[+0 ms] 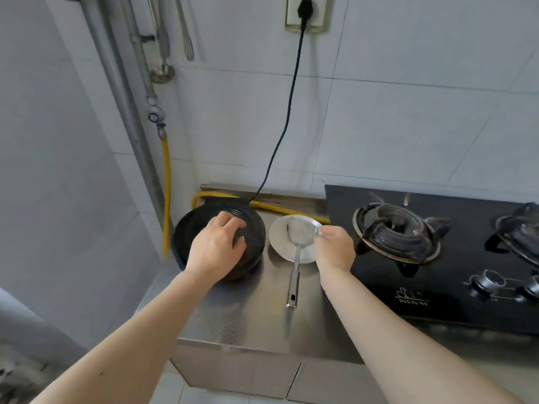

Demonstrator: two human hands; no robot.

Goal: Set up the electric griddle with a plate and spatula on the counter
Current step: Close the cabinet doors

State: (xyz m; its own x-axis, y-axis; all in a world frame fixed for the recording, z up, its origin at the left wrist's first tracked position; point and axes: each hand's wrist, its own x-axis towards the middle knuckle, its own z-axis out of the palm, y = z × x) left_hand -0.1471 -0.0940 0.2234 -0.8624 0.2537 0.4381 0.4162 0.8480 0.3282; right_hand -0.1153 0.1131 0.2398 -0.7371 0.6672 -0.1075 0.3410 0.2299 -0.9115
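Observation:
A round black electric griddle (250, 228) sits closed at the back left of the steel counter (256, 310). My left hand (217, 246) rests on its lid, fingers curled over the ridged centre. Just right of it lies a small white plate (280, 237). A metal slotted spatula (297, 252) lies across the plate, its handle pointing toward me over the counter. My right hand (334, 247) pinches the plate's right rim. The griddle's black cord (291, 91) runs up to a wall socket (306, 13).
A black gas stove (437, 258) with burners and knobs fills the counter's right side. A yellow gas hose (166, 185) runs down the corner and behind the griddle. Pipes and hanging utensils (163, 48) are on the tiled wall at the left.

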